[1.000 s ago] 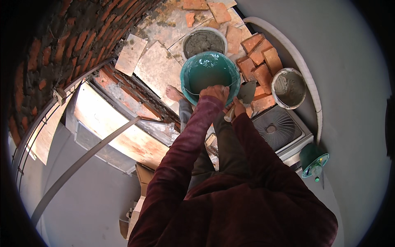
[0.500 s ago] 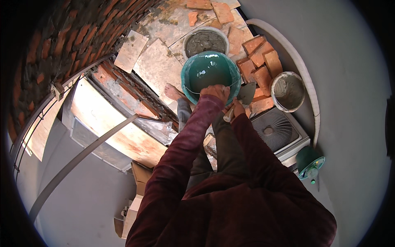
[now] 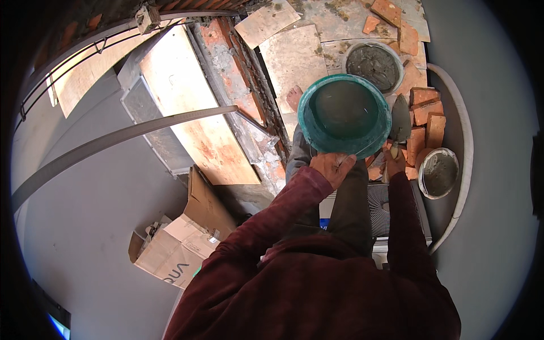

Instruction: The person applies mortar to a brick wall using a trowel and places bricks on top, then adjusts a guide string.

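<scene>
A green bucket (image 3: 306,126) with murky water in it is held in front of me, tilted a little. My left hand (image 3: 335,168) is closed on its near rim, thumb on top; the fingers underneath are partly hidden. Low at the bucket's right side, my right hand (image 3: 395,162) grips the handle of a trowel (image 3: 401,120), its grey blade pointing away from me. Just beyond the bucket stands a round tub of wet grey mortar (image 3: 373,67).
Loose bricks (image 3: 435,130) and a mortar-smeared pail (image 3: 422,174) lie right, near a fan unit (image 3: 378,207) and a pale hose (image 3: 466,136). To the left are a broken brick edge (image 3: 243,73), plywood (image 3: 198,119), a curved strip (image 3: 130,126) and a cardboard box (image 3: 187,235).
The view has swung left. The green bucket is nearer and tilted, showing more of its water. My left hand has shifted to its near rim; my right hand still holds the trowel.
</scene>
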`<move>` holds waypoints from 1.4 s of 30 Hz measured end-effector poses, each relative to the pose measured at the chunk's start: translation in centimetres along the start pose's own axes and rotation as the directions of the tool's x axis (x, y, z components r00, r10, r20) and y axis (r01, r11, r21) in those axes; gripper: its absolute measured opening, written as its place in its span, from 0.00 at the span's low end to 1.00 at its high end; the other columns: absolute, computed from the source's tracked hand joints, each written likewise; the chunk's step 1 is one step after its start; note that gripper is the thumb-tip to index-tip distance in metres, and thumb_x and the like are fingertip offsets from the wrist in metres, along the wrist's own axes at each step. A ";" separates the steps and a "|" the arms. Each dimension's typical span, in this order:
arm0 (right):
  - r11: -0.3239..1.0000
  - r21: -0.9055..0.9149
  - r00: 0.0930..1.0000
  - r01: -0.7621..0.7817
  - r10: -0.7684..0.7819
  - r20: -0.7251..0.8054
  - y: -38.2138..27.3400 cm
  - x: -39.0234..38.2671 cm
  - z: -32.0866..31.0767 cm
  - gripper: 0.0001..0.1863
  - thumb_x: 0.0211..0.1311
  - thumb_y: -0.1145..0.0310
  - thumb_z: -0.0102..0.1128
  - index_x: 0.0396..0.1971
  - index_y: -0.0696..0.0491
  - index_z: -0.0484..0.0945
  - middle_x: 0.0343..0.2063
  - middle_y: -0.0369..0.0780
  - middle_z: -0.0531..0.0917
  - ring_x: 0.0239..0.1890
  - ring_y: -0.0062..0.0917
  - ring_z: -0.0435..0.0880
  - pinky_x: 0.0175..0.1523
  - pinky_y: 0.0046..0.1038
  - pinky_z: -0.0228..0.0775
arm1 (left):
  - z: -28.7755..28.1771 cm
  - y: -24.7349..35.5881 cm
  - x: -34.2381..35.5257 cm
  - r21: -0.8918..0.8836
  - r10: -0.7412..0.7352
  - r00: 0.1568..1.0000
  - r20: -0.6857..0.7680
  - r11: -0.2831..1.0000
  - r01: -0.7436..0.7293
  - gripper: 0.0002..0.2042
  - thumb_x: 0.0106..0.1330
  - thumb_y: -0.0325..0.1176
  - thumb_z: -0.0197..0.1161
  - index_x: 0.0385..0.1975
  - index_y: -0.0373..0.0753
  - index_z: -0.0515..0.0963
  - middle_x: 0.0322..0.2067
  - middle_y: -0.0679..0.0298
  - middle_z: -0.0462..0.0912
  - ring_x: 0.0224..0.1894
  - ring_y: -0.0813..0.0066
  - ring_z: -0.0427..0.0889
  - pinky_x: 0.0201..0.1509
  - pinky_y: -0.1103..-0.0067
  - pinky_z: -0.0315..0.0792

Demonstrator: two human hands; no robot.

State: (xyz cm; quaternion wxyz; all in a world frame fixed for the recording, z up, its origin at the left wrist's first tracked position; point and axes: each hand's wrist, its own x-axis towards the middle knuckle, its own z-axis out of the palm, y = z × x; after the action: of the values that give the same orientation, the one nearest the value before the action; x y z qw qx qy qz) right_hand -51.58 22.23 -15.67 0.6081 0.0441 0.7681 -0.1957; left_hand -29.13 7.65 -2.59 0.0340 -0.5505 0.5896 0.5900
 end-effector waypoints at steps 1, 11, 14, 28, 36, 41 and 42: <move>0.965 -0.257 0.998 0.046 -0.056 -0.031 -0.2 0.9 -1.0 0.14 0.64 0.65 0.58 0.45 0.50 0.67 0.23 0.43 0.78 0.26 0.31 0.83 0.28 0.32 0.74 | -1.6 0.1 -1.1 -0.053 -0.068 0.996 0.063 0.996 0.071 0.20 0.68 0.49 0.53 0.31 0.36 0.81 0.26 0.49 0.81 0.33 0.49 0.81 0.40 0.65 0.73; 0.080 -0.994 0.932 0.077 -0.359 0.043 -11.9 6.7 0.1 0.25 0.65 0.56 0.49 0.61 0.48 0.64 0.42 0.53 0.81 0.46 0.47 0.81 0.51 0.44 0.72 | -16.1 -14.3 -16.0 -0.341 -0.463 0.863 -0.203 0.859 0.381 0.24 0.74 0.44 0.49 0.13 0.40 0.64 0.13 0.73 0.63 0.19 0.86 0.60 0.23 0.81 0.53; 0.094 -0.996 0.962 0.011 -0.274 -0.015 -13.4 9.1 3.8 0.25 0.65 0.59 0.49 0.61 0.49 0.64 0.46 0.54 0.80 0.50 0.47 0.79 0.55 0.43 0.71 | -19.3 -23.2 -20.1 -0.363 -0.596 0.754 -0.276 0.791 0.492 0.27 0.74 0.45 0.49 0.10 0.38 0.67 0.12 0.68 0.66 0.18 0.81 0.63 0.26 0.79 0.57; 0.930 0.185 0.935 -0.317 0.273 0.225 -16.5 16.0 4.8 0.18 0.72 0.50 0.43 0.47 0.48 0.71 0.24 0.34 0.70 0.13 0.15 0.65 0.13 0.19 0.59 | -18.5 -43.0 4.5 0.047 -0.325 0.746 -0.581 0.902 0.429 0.10 0.66 0.39 0.50 0.25 0.43 0.70 0.22 0.65 0.73 0.28 0.73 0.71 0.32 0.76 0.62; 0.806 -0.567 0.985 -0.172 0.137 -0.105 -19.7 5.4 6.6 0.18 0.68 0.54 0.48 0.51 0.46 0.70 0.24 0.40 0.77 0.20 0.25 0.77 0.21 0.32 0.71 | 4.5 -38.9 29.2 0.506 -0.012 0.758 -0.652 0.738 0.447 0.07 0.61 0.29 0.52 0.38 0.44 0.72 0.33 0.62 0.77 0.40 0.65 0.77 0.44 0.71 0.67; -0.022 -0.991 0.955 -0.134 -0.269 -0.124 -17.1 7.4 6.8 0.25 0.62 0.62 0.51 0.59 0.49 0.65 0.47 0.51 0.80 0.50 0.46 0.79 0.55 0.43 0.70 | 5.2 -41.3 30.2 0.542 0.034 0.772 -0.635 0.731 0.414 0.06 0.61 0.28 0.52 0.36 0.44 0.72 0.32 0.62 0.77 0.39 0.65 0.77 0.44 0.71 0.67; -0.047 -0.986 0.959 -0.158 -0.246 -0.142 -16.0 9.7 7.2 0.26 0.62 0.62 0.51 0.60 0.50 0.64 0.47 0.52 0.80 0.51 0.46 0.79 0.56 0.42 0.70 | 5.6 -42.0 30.5 0.550 0.038 0.778 -0.627 0.729 0.407 0.06 0.61 0.28 0.52 0.36 0.44 0.72 0.32 0.62 0.77 0.39 0.65 0.77 0.43 0.71 0.67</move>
State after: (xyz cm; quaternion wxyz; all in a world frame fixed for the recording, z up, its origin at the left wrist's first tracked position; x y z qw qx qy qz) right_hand -52.37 3.30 -22.29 0.3292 -0.4074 0.7471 0.4094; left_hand -15.54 5.88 -52.89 0.1001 -0.7180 0.6764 0.1305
